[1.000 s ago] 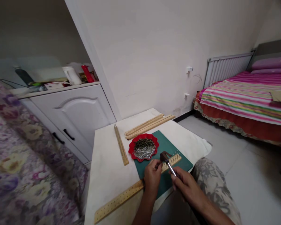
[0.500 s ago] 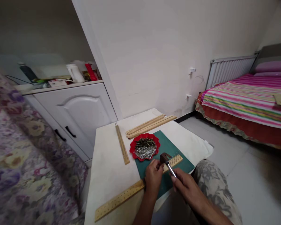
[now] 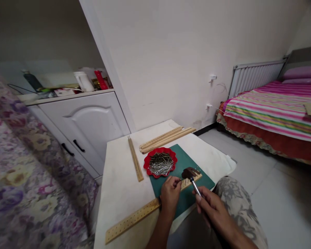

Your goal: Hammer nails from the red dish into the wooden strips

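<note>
My right hand (image 3: 209, 205) grips a hammer (image 3: 195, 185) with a dark head and a shiny metal shaft. Its head hovers over a narrow strip of wood (image 3: 186, 184) from which several nails stand up. Pinched between the thumb and forefinger of my left hand (image 3: 170, 193) is what looks like a nail, just above the strip's near end. A longer pale board with rows of holes (image 3: 133, 220) runs toward the lower left from under my left wrist. Beyond my left hand, a red scalloped dish (image 3: 147, 166) holds a heap of loose nails (image 3: 160, 164).
A green mat (image 3: 181, 157) lies under the work on a white-covered table (image 3: 119, 193). Several wooden strips (image 3: 166, 139) lie near the wall, and a slim pair (image 3: 135, 160) sits left of the dish. A camouflage-clad knee (image 3: 234, 197) is beside the table's right edge.
The hammer head has shifted right, away from my left fingertips, and now covers part of the nail rows. My right hand moved slightly right with it; my left hand stayed nearly still.
</note>
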### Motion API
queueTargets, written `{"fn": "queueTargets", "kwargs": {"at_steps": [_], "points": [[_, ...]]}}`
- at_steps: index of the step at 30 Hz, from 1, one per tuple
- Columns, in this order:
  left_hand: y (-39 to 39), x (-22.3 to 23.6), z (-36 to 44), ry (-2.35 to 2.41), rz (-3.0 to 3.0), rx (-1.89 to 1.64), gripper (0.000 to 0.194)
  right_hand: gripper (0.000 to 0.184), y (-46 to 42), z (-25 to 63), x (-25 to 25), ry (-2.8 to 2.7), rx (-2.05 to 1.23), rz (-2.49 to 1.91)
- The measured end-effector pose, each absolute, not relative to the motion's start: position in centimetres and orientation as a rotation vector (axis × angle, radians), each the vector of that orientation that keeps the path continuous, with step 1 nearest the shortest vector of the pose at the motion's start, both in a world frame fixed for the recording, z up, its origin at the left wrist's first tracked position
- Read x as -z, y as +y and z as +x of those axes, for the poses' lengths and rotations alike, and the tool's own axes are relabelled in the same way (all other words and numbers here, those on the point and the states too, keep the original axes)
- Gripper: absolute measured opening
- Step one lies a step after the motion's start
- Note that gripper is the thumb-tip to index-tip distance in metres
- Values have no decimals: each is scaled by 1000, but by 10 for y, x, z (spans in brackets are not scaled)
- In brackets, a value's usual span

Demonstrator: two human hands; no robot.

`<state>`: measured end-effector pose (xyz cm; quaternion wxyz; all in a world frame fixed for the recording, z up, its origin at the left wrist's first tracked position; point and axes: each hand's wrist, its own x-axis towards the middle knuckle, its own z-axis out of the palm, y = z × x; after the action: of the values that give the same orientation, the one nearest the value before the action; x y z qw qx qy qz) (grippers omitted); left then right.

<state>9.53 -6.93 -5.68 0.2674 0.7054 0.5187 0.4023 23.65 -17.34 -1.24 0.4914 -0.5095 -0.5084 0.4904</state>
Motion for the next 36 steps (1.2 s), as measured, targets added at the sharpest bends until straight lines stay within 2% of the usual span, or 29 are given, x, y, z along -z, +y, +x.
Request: {"fn": "queueTargets", "kwargs": {"at_steps": [19, 28, 36], "points": [[-67, 61, 94, 1439, 1949, -1048, 14, 24, -165, 227, 5, -1472, -1060, -1297], [-70, 59, 94, 1377, 1924, -1072, 13, 32, -182, 231, 21, -1350, -1239, -1292], [-70, 48, 88, 1350, 1929, -1017, 12, 49, -205, 233, 56, -1307, -1329, -1348]]}}
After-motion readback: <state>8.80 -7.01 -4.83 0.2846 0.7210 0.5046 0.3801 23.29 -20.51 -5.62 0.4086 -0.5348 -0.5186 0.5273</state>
